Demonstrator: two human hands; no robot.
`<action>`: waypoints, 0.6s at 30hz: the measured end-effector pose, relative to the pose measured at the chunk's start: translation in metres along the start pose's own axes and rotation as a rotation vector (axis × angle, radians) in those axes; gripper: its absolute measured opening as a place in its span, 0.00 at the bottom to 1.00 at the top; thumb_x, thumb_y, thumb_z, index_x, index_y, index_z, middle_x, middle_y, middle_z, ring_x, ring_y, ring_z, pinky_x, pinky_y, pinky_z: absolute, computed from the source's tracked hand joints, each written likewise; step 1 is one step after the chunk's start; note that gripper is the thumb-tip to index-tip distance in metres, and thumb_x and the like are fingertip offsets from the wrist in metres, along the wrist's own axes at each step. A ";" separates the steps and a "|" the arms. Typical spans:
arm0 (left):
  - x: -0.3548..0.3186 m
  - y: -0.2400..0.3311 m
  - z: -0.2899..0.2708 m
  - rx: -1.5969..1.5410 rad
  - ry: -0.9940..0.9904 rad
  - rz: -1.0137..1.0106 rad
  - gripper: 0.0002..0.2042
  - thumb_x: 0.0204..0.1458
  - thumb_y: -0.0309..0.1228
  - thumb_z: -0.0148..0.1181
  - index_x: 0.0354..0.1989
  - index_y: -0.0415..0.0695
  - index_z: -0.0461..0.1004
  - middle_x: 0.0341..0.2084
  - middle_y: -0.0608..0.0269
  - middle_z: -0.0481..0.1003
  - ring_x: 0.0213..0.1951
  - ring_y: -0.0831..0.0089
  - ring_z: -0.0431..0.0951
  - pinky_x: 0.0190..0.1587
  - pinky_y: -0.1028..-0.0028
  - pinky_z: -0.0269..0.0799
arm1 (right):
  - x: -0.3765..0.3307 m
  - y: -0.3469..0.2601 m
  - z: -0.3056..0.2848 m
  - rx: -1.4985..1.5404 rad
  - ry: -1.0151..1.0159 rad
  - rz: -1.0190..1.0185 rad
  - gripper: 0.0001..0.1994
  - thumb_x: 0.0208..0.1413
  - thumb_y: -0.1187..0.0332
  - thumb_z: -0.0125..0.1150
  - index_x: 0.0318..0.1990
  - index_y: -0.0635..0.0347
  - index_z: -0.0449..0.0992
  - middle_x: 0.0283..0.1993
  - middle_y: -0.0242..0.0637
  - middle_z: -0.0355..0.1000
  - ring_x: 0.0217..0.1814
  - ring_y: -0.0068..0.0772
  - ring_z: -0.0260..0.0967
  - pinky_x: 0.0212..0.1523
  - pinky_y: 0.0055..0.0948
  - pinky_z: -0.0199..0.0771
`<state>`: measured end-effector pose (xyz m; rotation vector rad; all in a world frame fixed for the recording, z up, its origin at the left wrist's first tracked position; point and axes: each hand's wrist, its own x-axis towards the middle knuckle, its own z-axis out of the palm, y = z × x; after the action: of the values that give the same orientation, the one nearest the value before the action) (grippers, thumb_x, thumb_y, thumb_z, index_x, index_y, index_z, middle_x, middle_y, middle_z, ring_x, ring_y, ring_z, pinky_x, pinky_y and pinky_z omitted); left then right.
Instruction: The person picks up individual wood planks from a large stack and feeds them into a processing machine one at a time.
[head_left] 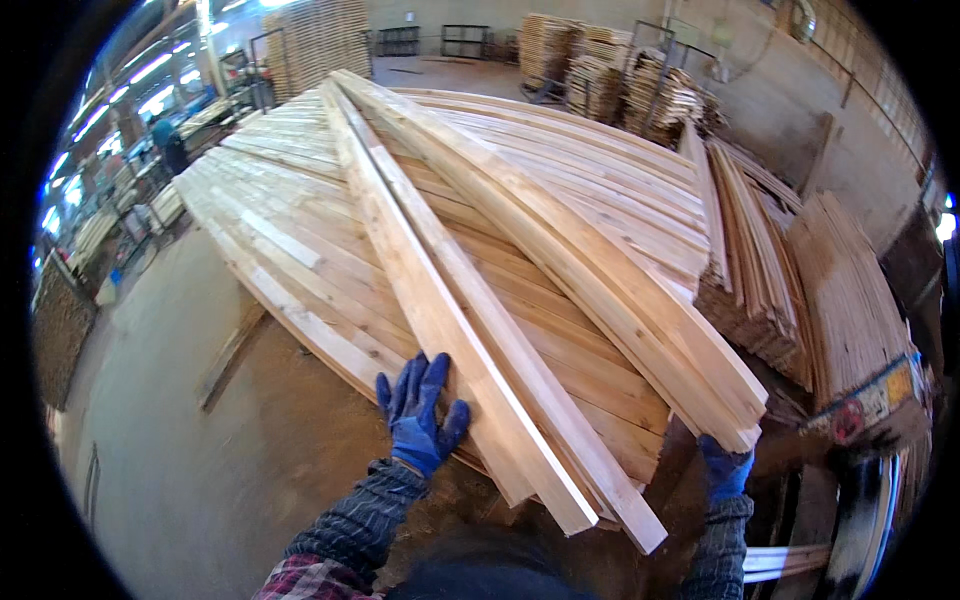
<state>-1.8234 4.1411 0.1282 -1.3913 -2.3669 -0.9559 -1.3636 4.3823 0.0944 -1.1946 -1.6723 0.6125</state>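
the left hand [420, 415] is laid flat, fingers spread, against a long plank [440, 310] slanting atop the lumber stack [300, 250]. the right hand [724, 468] is seen under the near end of the board bundle [620, 290] beside that plank, its grip hidden.

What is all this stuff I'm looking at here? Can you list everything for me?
Big stack of planks: one, pale wood, centre, filling most of the view.
Loose boards: two, pale, lying diagonally on top, ends toward the person.
Thick beams: a few, pale, lying side by side at right on the stack.
Thin slat piles: several, light brown, right side.
Stacked timber: several piles, far back.
Other person: one, teal top, far left.
Floor: grey-brown, dusty, lower left.
Left hand: blue glove, flat against the near loose board's edge.
Right hand: blue glove, under the beams' end.
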 end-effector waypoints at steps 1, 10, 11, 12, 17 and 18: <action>0.000 0.003 0.000 0.019 -0.008 0.003 0.32 0.55 0.49 0.54 0.68 0.50 0.64 0.64 0.50 0.66 0.66 0.54 0.63 0.71 0.45 0.36 | -0.001 0.010 -0.001 0.007 -0.013 -0.045 0.47 0.37 0.58 0.83 0.64 0.60 0.61 0.60 0.40 0.67 0.60 0.36 0.67 0.60 0.36 0.71; 0.001 0.004 -0.009 -0.004 -0.018 -0.012 0.31 0.57 0.48 0.55 0.69 0.52 0.62 0.65 0.49 0.65 0.68 0.54 0.61 0.71 0.45 0.35 | -0.068 -0.080 0.016 0.272 0.154 0.076 0.50 0.50 0.58 0.74 0.75 0.57 0.45 0.72 0.51 0.53 0.72 0.48 0.54 0.71 0.44 0.55; 0.000 0.004 -0.005 -0.010 -0.025 -0.013 0.31 0.57 0.48 0.55 0.69 0.52 0.62 0.65 0.49 0.65 0.68 0.54 0.61 0.71 0.45 0.35 | -0.093 -0.101 0.015 0.217 0.133 0.036 0.51 0.50 0.55 0.74 0.75 0.58 0.45 0.73 0.51 0.52 0.73 0.48 0.53 0.71 0.45 0.54; -0.002 0.001 -0.002 0.000 -0.003 -0.008 0.32 0.57 0.49 0.55 0.69 0.51 0.62 0.65 0.49 0.65 0.68 0.55 0.61 0.71 0.45 0.35 | -0.118 -0.117 0.014 0.162 0.100 0.005 0.52 0.49 0.52 0.74 0.75 0.58 0.46 0.73 0.52 0.52 0.74 0.49 0.52 0.72 0.46 0.53; -0.002 0.000 0.002 -0.055 0.038 0.006 0.33 0.57 0.50 0.55 0.69 0.49 0.62 0.65 0.51 0.66 0.68 0.57 0.62 0.71 0.47 0.35 | -0.176 -0.186 0.042 -0.227 -0.113 -0.335 0.47 0.45 0.45 0.75 0.69 0.54 0.60 0.72 0.58 0.54 0.73 0.59 0.54 0.69 0.54 0.55; -0.002 0.000 0.002 -0.068 0.050 0.003 0.33 0.57 0.50 0.55 0.69 0.48 0.61 0.64 0.51 0.66 0.68 0.57 0.62 0.71 0.47 0.35 | -0.174 -0.173 0.045 -0.322 -0.092 -0.368 0.45 0.45 0.46 0.75 0.69 0.55 0.61 0.71 0.59 0.56 0.71 0.59 0.57 0.68 0.55 0.58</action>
<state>-1.8221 4.1406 0.1253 -1.3777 -2.3154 -1.0673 -1.4678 4.1616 0.1448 -1.0477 -2.0606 0.1753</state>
